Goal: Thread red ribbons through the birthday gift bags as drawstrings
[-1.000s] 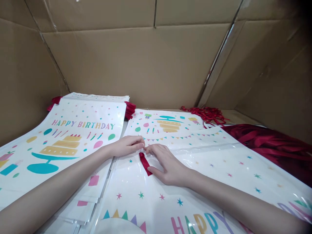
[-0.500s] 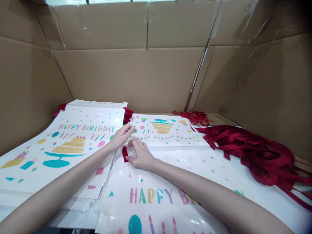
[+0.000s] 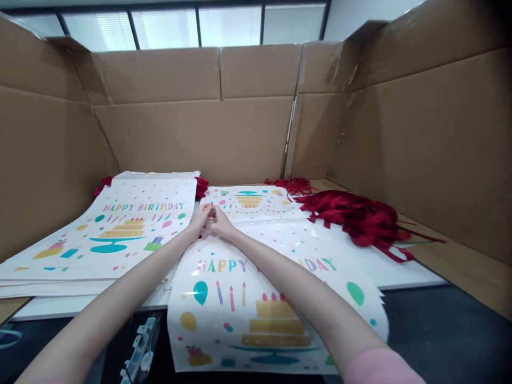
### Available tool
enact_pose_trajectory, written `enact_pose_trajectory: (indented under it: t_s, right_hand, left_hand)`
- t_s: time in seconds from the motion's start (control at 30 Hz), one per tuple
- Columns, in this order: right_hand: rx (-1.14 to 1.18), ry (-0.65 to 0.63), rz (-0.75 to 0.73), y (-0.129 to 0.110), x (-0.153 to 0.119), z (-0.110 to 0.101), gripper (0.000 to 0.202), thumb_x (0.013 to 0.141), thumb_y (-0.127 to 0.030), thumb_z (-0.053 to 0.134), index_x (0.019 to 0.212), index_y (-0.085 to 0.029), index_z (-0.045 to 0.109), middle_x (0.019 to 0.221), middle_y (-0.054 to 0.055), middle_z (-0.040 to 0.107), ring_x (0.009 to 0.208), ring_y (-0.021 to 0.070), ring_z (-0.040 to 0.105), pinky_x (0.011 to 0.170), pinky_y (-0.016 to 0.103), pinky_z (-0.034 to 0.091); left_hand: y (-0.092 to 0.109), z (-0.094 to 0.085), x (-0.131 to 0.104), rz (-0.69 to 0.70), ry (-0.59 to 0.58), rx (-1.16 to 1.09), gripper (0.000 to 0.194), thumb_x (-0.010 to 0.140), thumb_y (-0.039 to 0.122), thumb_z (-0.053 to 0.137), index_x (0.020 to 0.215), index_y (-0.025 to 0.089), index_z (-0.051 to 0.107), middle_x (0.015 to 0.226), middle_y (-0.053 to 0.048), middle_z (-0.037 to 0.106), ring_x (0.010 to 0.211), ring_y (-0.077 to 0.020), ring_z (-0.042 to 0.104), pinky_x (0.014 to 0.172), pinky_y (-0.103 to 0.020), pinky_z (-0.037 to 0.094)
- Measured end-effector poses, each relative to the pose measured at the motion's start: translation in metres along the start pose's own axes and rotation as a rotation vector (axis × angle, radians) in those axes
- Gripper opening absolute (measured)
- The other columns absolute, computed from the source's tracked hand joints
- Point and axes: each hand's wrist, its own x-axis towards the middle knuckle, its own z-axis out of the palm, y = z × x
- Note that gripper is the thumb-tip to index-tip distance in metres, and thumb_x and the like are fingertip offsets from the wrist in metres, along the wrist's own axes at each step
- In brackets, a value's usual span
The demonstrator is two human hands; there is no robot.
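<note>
Near edge: birthday bag (image 3: 256,298) hangs over the white tabletop (image 3: 400,274), cake print toward camera. Left hand (image 3: 201,220) and right hand (image 3: 219,223) meet at its far end, fingers pinched together; what they grip, cannot tell. Stack of birthday bags (image 3: 120,229) left, red ribbon pile (image 3: 360,216) right. Cardboard walls (image 3: 192,133) around, windows (image 3: 224,24) behind. Versus a second ago, ribbon piece no longer visible, hands farther out.
</note>
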Motion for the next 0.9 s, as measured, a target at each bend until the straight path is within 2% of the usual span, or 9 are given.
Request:
enact_pose_trajectory:
  t_s: [0.1,0.2,0.37,0.47,0.53,0.6,0.9]
  right_hand:
    - [0.001,0.201,0.151,0.002,-0.01,-0.031,0.022,0.073,-0.028,0.054,0.092,-0.021,0.048,0.072,-0.003,0.058,0.066,0.0137,0.056,0.063,0.026,0.044]
    - [-0.134,0.42,0.239,0.013,-0.027,-0.088,0.019,0.08,-0.035,0.046,0.092,-0.021,0.051,0.067,-0.003,0.058,0.058,0.0133,0.054,0.058,0.024,0.042]
    - [-0.334,0.7,0.387,0.054,-0.069,-0.198,0.016,0.077,-0.028,0.047,0.081,-0.017,0.058,0.074,0.006,0.062,0.073,0.0197,0.055,0.065,0.027,0.038]
    - [-0.401,0.784,0.462,0.081,-0.091,-0.241,0.021,0.077,-0.027,0.044,0.078,-0.016,0.062,0.081,0.009,0.066,0.076,0.0218,0.057,0.064,0.027,0.037]
    - [-0.438,0.79,0.494,0.094,-0.1,-0.256,0.023,0.077,-0.027,0.044,0.077,-0.016,0.064,0.082,0.01,0.067,0.077,0.0225,0.058,0.064,0.027,0.037]
    - [-0.477,0.774,0.52,0.103,-0.105,-0.261,0.024,0.077,-0.027,0.045,0.078,-0.016,0.067,0.083,0.01,0.068,0.079,0.0229,0.058,0.065,0.027,0.037]
    - [-0.558,0.642,0.519,0.107,-0.102,-0.256,0.018,0.075,-0.031,0.056,0.072,-0.018,0.069,0.081,0.01,0.068,0.08,0.0238,0.059,0.066,0.028,0.037]
  left_hand:
    - [0.001,0.001,0.002,0.01,0.029,0.074,0.049,0.083,0.058,0.043,0.112,0.02,0.05,0.124,-0.009,0.054,0.116,-0.0227,0.05,0.096,-0.033,0.039]
    - [0.004,0.002,-0.001,0.015,0.038,0.086,0.045,0.084,0.055,0.042,0.11,0.02,0.051,0.13,-0.01,0.049,0.123,-0.0233,0.043,0.103,-0.036,0.031]
    - [0.008,0.003,-0.009,0.038,0.036,0.103,0.043,0.085,0.055,0.042,0.109,0.02,0.053,0.13,-0.011,0.05,0.121,-0.025,0.046,0.104,-0.038,0.031]
    - [0.008,0.004,-0.012,0.065,0.029,0.109,0.041,0.084,0.054,0.045,0.106,0.021,0.055,0.13,-0.009,0.051,0.122,-0.0251,0.045,0.105,-0.038,0.03]
    - [0.007,0.004,-0.012,0.075,0.027,0.107,0.041,0.085,0.053,0.044,0.106,0.02,0.055,0.13,-0.009,0.051,0.122,-0.0246,0.046,0.105,-0.037,0.03]
    - [0.006,0.005,-0.012,0.077,0.029,0.106,0.042,0.085,0.053,0.043,0.107,0.019,0.055,0.13,-0.01,0.051,0.121,-0.024,0.047,0.104,-0.036,0.032]
    - [0.013,0.009,-0.018,0.091,0.037,0.179,0.043,0.083,0.053,0.045,0.105,0.018,0.057,0.127,-0.01,0.053,0.121,-0.0249,0.046,0.106,-0.037,0.028]
